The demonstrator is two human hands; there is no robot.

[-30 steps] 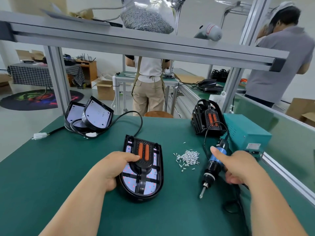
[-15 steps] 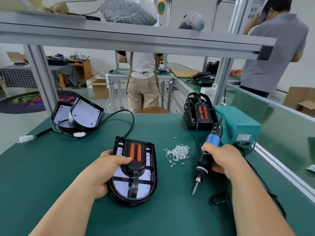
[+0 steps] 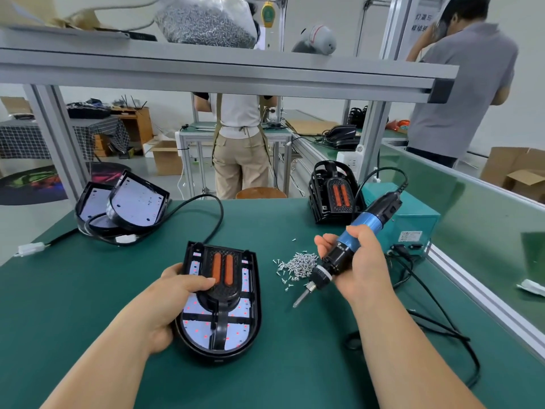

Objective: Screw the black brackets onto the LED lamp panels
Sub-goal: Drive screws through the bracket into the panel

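Two bare LED panels [image 3: 122,203] wait propped at the far left of the green worktop [image 3: 73,290], their white faces showing no bracket, a cable and white plug trailing beside them. Nearer the camera, the left hand [image 3: 174,302] lies curled over the left edge of a third lamp panel [image 3: 221,302], thumb across the black bracket [image 3: 221,278] that sits on its lit face, pressing it flat. No screw can be made out in the bracket; whether any is driven cannot be told. To the right, a small heap of silver screws [image 3: 296,265] lies loose on the worktop, well within reach. The right hand [image 3: 358,267] is closed around a blue-and-black electric screwdriver [image 3: 348,249], held clear of the worktop with its bit angled down toward the screws and panel. Beyond it, at the far right, a stack of finished-looking bracketed panels [image 3: 334,197] stands beside a teal power box [image 3: 413,222]. By the look of it, the job is partway through: one panel in hand, two to come.
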